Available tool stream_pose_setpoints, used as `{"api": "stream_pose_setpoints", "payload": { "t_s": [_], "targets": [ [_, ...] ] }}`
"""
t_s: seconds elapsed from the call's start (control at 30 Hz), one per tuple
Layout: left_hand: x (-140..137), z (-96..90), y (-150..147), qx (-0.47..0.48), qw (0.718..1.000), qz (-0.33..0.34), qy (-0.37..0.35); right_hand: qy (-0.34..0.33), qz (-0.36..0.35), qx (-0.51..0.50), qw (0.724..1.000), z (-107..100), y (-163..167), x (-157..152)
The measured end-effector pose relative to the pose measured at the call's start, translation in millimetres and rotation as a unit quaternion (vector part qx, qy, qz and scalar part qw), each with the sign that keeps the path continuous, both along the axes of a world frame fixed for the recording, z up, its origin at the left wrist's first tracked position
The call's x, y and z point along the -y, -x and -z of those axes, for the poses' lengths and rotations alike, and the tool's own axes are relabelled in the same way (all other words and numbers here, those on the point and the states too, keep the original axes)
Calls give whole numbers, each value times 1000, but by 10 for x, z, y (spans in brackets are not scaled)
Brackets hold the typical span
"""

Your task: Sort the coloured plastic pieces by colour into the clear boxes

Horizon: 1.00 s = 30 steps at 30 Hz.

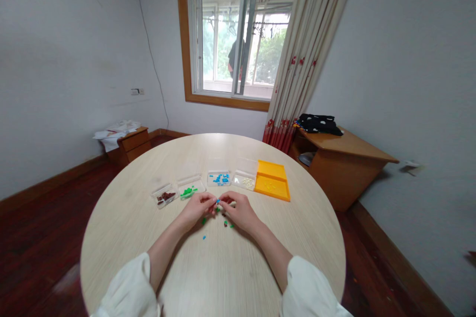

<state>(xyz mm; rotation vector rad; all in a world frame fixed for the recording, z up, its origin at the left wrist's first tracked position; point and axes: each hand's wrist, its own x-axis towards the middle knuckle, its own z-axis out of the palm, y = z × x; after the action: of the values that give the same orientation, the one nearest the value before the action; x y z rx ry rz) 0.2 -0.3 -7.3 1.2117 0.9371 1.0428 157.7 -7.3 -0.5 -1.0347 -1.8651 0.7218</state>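
Spanning lower view: round worktop (223, 277), pale wood-grain. L hand (196, 206) & R hand (241, 208) nr ctr, fingertips almost meeting. Open yellow case (273, 170) at R end of row. Four clear boxes (238, 178) L of it, w/ brown, green, blue, whitish pcs. Loose bits (204, 237) around/below hands. Small blue pc (218, 201) pinched betw. both hands' fingertips, each grip closed.

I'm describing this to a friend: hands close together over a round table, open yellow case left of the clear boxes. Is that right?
No: the head view shows the open yellow case right of the clear boxes. Left hand and right hand are indeed close together over the round table.
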Motion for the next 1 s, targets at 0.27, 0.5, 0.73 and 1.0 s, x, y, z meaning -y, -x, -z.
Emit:
{"api": "stream_pose_setpoints", "payload": {
  "t_s": [0.27,0.5,0.73,1.0],
  "targets": [
    [6,6,-3,19,1000,14,2,-13,13,-6,1000,4,4,-13],
    [10,-1,-2,12,1000,-14,-3,-21,13,4,1000,27,4,-17],
    [10,6,-14,20,1000,-7,5,-9,5,1,1000,40,5,-20],
    [-9,40,4,25,999,13,17,-3,7,-3,1000,61,6,-33]
  ]
}}
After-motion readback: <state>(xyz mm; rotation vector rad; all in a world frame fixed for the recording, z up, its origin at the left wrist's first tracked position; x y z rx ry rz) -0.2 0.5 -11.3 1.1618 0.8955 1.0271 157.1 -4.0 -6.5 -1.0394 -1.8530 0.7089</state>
